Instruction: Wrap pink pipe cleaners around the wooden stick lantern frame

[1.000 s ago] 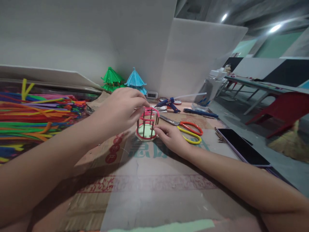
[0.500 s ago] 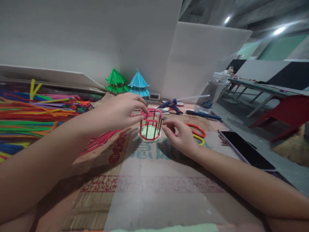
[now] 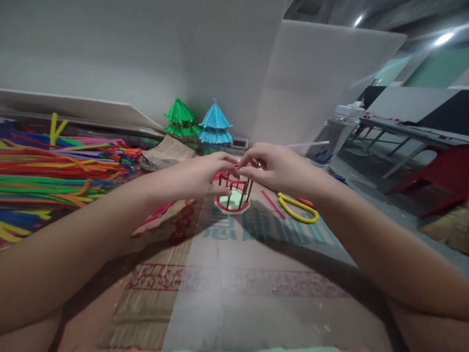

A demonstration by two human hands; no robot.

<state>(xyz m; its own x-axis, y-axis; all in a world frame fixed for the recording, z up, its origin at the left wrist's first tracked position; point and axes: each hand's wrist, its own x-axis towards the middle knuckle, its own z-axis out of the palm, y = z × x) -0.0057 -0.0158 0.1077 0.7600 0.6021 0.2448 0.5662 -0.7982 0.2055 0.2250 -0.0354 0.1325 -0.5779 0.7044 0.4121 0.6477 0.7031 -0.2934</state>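
Observation:
A small cage-like frame (image 3: 232, 211) stands upright on the cardboard, with a pale many-sided base, thin brown posts and pink pipe-cleaner rings round its bottom and top. My left hand (image 3: 200, 177) is at its left side, the thumb by a post and the fingers curled over the top ring. From the right, my right hand (image 3: 276, 168) reaches over the top with thumb and fingertips pinched at the ring's edge. Whatever lies between those fingertips is too small to make out. A short pink pipe-cleaner piece (image 3: 273, 204) rests to the right of the frame.
Bundles of coloured pipe cleaners (image 3: 54, 171) fill the left side. Behind stand a green roofed model (image 3: 179, 117) and a blue one (image 3: 215, 122). Yellow-handled scissors (image 3: 298, 215) lie at right, near a clear plastic container (image 3: 335, 129). A red chair (image 3: 436, 171) stands beyond.
My right hand has moved up and left from beside the frame to its top ring. The left fingers have come further over the ring. The short pink piece is now uncovered.

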